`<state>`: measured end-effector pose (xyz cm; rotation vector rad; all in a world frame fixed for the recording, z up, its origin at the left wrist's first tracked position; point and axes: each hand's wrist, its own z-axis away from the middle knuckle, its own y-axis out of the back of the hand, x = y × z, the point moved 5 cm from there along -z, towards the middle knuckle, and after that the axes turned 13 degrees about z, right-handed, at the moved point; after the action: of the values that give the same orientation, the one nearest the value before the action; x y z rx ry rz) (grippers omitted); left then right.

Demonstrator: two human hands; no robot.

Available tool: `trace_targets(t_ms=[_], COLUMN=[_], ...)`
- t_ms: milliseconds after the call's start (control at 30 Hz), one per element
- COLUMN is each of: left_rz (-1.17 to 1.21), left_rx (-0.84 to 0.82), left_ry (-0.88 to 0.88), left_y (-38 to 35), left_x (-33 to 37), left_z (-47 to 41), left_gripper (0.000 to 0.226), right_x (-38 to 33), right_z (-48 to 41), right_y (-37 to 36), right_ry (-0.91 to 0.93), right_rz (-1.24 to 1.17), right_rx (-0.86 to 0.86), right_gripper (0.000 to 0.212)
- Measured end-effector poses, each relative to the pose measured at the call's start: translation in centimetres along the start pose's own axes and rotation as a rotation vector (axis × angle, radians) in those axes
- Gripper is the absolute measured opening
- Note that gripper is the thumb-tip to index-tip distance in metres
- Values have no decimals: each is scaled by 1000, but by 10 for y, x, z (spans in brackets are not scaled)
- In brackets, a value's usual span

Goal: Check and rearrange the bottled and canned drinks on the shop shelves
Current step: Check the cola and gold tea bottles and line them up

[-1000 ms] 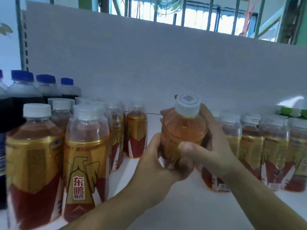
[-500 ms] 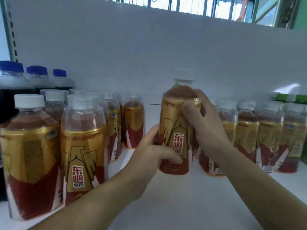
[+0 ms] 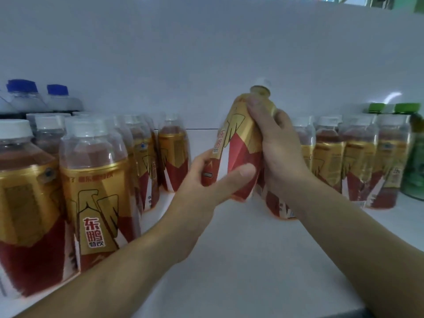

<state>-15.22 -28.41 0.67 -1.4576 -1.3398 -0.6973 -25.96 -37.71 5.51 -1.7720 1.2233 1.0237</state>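
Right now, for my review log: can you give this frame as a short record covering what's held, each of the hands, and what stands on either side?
held: tilted bottle, gold-and-red label, cap up-right
left hand: grips its lower end
right hand: grips its upper part
left side: matching left-side bottles, blue-capped bottles behind
right side: matching right-side bottles, green-capped bottles at far end
surface: white shelf

This is a shop, seen at a display shelf [image 3: 229, 260] of white board with a plain white back panel [image 3: 206, 53] rising behind it. The stock shows it: many copies of one drink, gold-and-red bottles [image 3: 96, 191] with white caps and the same printed label, stand in files running front to back on both sides. Other lines are grouped beside them, blue-capped bottles [image 3: 57, 97] at the far left and green-capped bottles [image 3: 413, 157] at the far right.
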Motion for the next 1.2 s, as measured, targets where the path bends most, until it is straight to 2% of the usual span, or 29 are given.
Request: trace_targets(t_ms=[100,167,300,367,433,500,567,667,733,800,867,1033,1200], left_rz=[-76,16,201,325,412,448,382,298,252,190,154,280,260], left_rx=[-22,-48,-54,-71,-108,-130,-116,-26,11,21,31,-28,-9], left_ry=[-28,4,88,139,195,245,251,174,124,105,91,121,177], left_y=[1,-1,-2,-6,-10,-12,-10,-4,-2,-2,0,-6,-2], left_x=[-2,-3,-8,-8,-4,-3,-7,-9,-9,-12,-13,-9,-11], left_z=[1,0,-1,0,3,5,4,0,-2,-1,-2,0,-1], left_gripper=[75,67,45,44,51,61,65,51,47,58,66,52,58], right_x=[-3,-2,3,5,5,8,7,4,0,0,-2,-4,2], right_z=[0,-4,-6,-8,-6,-6,-6,-4,-2,-1,-1,-3,-4], right_y=[1,-1,-6,-4,-4,-5,-4,0,3,3,1,2,-1], right_ry=[43,32,-46,-55,-64,-86,-87,-55,4,25,24,-17,-45], right_rz=[-47,-55,-28,-37,-90,-93,-50,-28,0,42,68,69,96], right_rx=[-27,-76,-188,-209,-250,-279,-240,-121,-30,11,-3,-44,-46], right_gripper=[66,68,91,81,57,49,55,77,72,70,72,64,74])
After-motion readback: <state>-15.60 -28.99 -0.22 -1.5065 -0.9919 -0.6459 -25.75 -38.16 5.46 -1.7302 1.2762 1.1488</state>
